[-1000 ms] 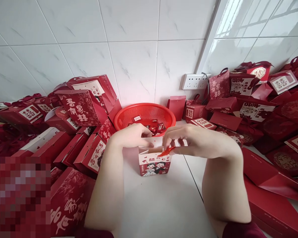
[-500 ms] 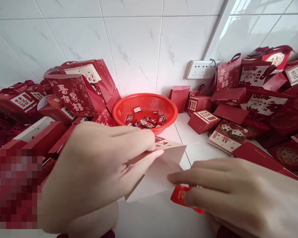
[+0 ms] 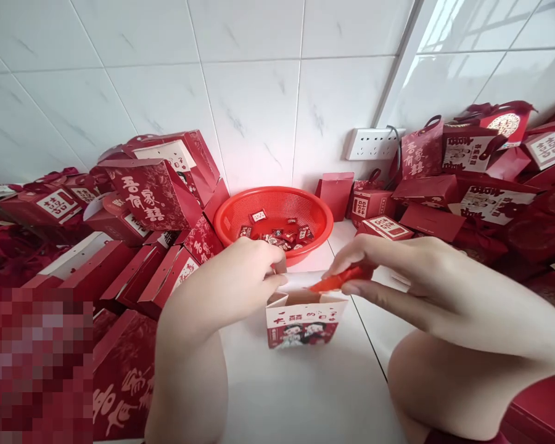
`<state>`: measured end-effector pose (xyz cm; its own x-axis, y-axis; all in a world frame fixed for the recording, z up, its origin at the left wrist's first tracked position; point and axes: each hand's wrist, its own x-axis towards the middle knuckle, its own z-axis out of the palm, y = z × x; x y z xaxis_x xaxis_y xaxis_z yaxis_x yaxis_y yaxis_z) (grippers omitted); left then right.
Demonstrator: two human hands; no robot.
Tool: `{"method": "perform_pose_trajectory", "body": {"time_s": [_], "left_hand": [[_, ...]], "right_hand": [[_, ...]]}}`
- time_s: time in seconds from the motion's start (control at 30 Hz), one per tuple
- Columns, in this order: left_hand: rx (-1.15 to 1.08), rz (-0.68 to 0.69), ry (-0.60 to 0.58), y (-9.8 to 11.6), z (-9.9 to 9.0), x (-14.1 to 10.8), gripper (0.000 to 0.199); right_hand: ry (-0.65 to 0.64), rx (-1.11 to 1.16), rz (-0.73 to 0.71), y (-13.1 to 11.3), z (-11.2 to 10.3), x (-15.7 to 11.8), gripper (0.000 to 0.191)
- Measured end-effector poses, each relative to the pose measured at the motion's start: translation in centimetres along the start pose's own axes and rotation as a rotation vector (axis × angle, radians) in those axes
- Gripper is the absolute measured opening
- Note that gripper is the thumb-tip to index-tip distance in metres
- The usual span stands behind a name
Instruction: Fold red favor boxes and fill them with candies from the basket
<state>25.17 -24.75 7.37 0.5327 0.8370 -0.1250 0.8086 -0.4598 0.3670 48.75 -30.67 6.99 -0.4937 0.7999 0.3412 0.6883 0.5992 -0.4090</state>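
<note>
A small white and red gift box (image 3: 303, 327) with a cartoon couple on its front stands upright on the white surface, its top open. My left hand (image 3: 245, 271) is closed at the box's far left rim, thumb and fingers pinching the raised flap. Over the opening, my right hand (image 3: 388, 262) pinches a shiny red packet (image 3: 337, 279), whose left end points down at the box mouth. What lies inside the box is hidden. Just behind the hands sits a red plastic basket (image 3: 321, 237) holding small wrapped sweets (image 3: 282, 237).
Red gift boxes (image 3: 150, 194) are stacked at the left, with more red boxes (image 3: 494, 200) piled at the right. A white power strip (image 3: 372, 144) with a dark cable rests by the tiled wall (image 3: 250, 123). A blurred patch covers the lower left corner.
The box, tilted toward me before, now stands upright and farther off. My left hand has moved away from me with it. My right hand has brought the red packet up over its opening.
</note>
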Motion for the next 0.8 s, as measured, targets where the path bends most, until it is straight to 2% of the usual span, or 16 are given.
{"method": "perform_pose_trajectory", "body": {"time_s": [0.2,0.27,0.4,0.5,0.57,0.63,0.67,0.73,0.8], "left_hand": [[-0.028,-0.048,-0.03,-1.2,0.2,1.7,0.029],[-0.051,-0.067,-0.021,-1.6,0.1,2.1,0.029],[-0.118,-0.167,-0.005,-2.8,-0.5,2.4,0.025],[-0.119,-0.192,0.006,-3.5,-0.9,2.8,0.028],[-0.127,-0.171,-0.03,-3.8,-0.9,3.5,0.03],[-0.129,-0.156,-0.075,-3.8,-0.5,4.4,0.031],[-0.124,-0.154,-0.093,-3.7,-0.2,4.9,0.032],[-0.103,-0.162,-0.104,-3.5,0.3,5.6,0.034],[-0.071,-0.175,-0.099,-3.4,0.6,6.2,0.035]], "right_hand": [[-0.049,-0.048,0.028,0.4,3.0,3.5,0.01],[-0.02,-0.057,0.038,1.0,3.5,4.4,0.012],[0.085,0.016,0.038,2.3,2.4,4.5,0.012],[0.102,0.06,0.008,2.5,1.4,3.9,0.012],[-0.003,0.075,-0.013,2.0,2.1,4.0,0.015],[-0.232,0.053,-0.009,1.0,4.4,4.5,0.018],[-0.374,0.004,0.017,0.4,6.1,4.8,0.021],[-0.578,-0.2,0.177,-0.6,10.1,5.2,0.03],[-0.611,-0.274,0.232,-1.1,13.9,5.2,0.028]]}}
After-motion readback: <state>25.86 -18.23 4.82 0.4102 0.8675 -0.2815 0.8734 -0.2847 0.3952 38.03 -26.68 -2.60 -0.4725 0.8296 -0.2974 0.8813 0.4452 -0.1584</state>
